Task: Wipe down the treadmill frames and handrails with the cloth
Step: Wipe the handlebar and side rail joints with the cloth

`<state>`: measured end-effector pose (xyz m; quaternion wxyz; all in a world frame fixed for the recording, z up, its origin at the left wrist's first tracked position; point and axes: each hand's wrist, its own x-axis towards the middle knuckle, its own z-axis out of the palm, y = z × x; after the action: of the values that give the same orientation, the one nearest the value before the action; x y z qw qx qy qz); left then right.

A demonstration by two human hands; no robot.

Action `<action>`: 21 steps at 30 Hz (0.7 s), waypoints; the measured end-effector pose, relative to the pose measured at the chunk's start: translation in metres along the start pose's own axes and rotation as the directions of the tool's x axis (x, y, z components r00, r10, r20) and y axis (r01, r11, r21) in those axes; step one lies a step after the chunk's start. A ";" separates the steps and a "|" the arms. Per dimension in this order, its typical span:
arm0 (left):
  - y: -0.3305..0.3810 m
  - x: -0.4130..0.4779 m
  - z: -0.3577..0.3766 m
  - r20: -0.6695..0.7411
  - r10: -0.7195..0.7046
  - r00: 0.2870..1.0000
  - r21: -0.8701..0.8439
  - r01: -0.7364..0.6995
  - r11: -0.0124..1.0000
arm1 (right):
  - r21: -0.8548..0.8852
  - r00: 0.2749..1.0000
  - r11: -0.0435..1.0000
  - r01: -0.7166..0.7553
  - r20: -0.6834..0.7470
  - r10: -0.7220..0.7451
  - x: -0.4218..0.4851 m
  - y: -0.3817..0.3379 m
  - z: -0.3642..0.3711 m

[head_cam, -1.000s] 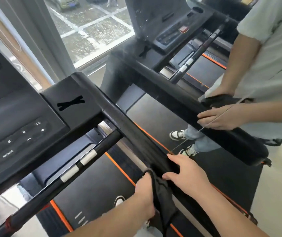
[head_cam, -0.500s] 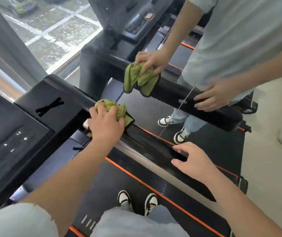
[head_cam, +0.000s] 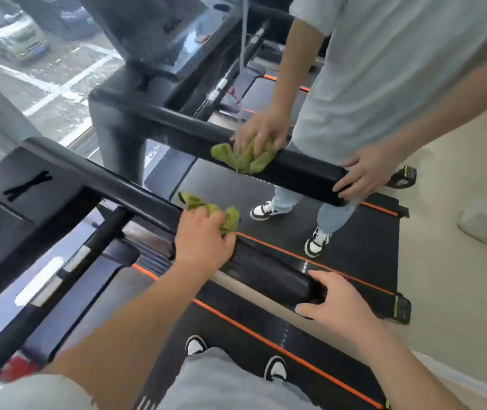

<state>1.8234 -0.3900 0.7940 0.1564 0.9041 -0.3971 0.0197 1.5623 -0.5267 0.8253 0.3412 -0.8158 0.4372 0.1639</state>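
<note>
The black handrail (head_cam: 266,270) lies with its long axis going from the console (head_cam: 8,208) at the upper left down to the lower right, and its round free end points to the lower right. The left hand (head_cam: 204,235) is on the middle of this rail, its fingers curled over a crumpled green cloth (head_cam: 232,218) that it holds against the top of the rail. The right hand (head_cam: 337,306) rests at the free end with fingers spread and only lightly bent, holding nothing else. On the next treadmill, another person (head_cam: 384,69) presses a second green cloth (head_cam: 248,161) on a parallel rail (head_cam: 304,173).
</note>
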 end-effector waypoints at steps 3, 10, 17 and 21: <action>0.092 -0.053 0.023 0.063 0.288 0.955 -0.204 -0.270 0.941 | 0.199 0.999 0.979 0.034 0.002 -0.035 -0.006 0.024 -0.004; 0.078 -0.026 0.007 0.197 -0.062 0.978 -0.050 0.073 0.996 | 0.403 0.999 0.914 -0.053 0.020 0.048 -0.010 0.072 -0.009; 0.201 -0.106 0.051 0.113 0.444 0.889 -0.018 -0.445 0.896 | 0.724 0.983 0.672 -0.156 0.049 0.176 -0.002 0.073 -0.018; 0.192 -0.126 0.072 0.213 0.726 0.654 0.095 -0.753 0.651 | 0.723 0.971 0.664 -0.189 0.038 0.235 -0.002 0.082 -0.027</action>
<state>1.5916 -0.4438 0.7567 0.0232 0.6714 -0.7393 0.0458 1.4927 -0.5757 0.8115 0.6000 -0.5636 0.5677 -0.0064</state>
